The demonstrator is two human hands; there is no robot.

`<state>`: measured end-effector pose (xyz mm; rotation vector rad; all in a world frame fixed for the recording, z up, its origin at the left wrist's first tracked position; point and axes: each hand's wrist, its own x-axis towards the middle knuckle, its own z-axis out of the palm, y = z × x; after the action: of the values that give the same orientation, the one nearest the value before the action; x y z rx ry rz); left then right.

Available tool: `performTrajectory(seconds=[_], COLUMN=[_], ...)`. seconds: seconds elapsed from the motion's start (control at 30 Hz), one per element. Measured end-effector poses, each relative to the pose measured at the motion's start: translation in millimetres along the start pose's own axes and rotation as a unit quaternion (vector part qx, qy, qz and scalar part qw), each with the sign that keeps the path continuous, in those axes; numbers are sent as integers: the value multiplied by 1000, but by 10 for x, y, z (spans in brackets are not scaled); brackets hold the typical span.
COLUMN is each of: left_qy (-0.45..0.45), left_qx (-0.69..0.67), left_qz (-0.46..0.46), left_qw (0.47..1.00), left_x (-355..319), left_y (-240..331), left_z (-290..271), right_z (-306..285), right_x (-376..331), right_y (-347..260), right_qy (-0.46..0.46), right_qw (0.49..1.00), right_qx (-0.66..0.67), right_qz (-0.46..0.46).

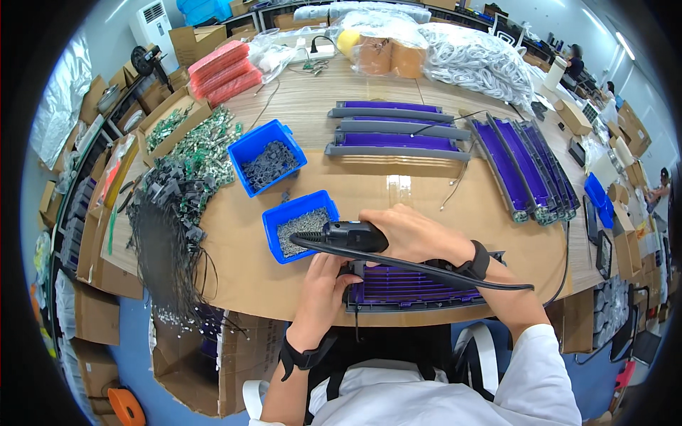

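My right hand [419, 234] is wrapped round a black electric screwdriver [353, 236], held over the left end of a purple slotted panel [415, 287] with a dark frame. A thick black cord runs from the tool across my right forearm. With thumb and fingers, my left hand [321, 295] grips the panel's left end, beside a small dark grey part [357, 269]. The tool's tip is hidden. Just beyond my left hand, a blue bin [268, 238] holds small grey metal pieces. A second blue bin [245, 183] with dark grey plastic parts stands farther back.
Purple-and-grey panels [398, 145] lie stacked at the back, with several more [515, 170] at the right. Black wired parts [167, 206] and green circuit boards [206, 145] pile up on the left. Cardboard [241, 263] covers the near tabletop. An open carton [234, 362] sits below the edge.
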<state>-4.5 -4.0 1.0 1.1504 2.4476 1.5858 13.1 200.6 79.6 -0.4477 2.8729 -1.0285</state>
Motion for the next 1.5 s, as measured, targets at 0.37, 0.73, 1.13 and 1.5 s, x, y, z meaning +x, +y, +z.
performTrajectory(seconds=[0.37,0.73,1.13,1.5], left_qy=[-5,47,43,48], left_qx=[-53,-45,-42,-40], left_qz=[-43,-55,-63,-54], left_qw=[998,996,996,997], left_x=[-57,-153,-195,-213], left_y=[37,0,-14,-43], left_z=[-26,-143,-200,-269], right_z=[41,203,282,73], right_x=[10,134,207,241], right_y=[-4,-72,6,-315], right_qy=[-12,-8,-28,-24], right_qw=[1000,1000,999,999], right_qx=[-17,12,19,10], right_qz=[3,-8,-35,24])
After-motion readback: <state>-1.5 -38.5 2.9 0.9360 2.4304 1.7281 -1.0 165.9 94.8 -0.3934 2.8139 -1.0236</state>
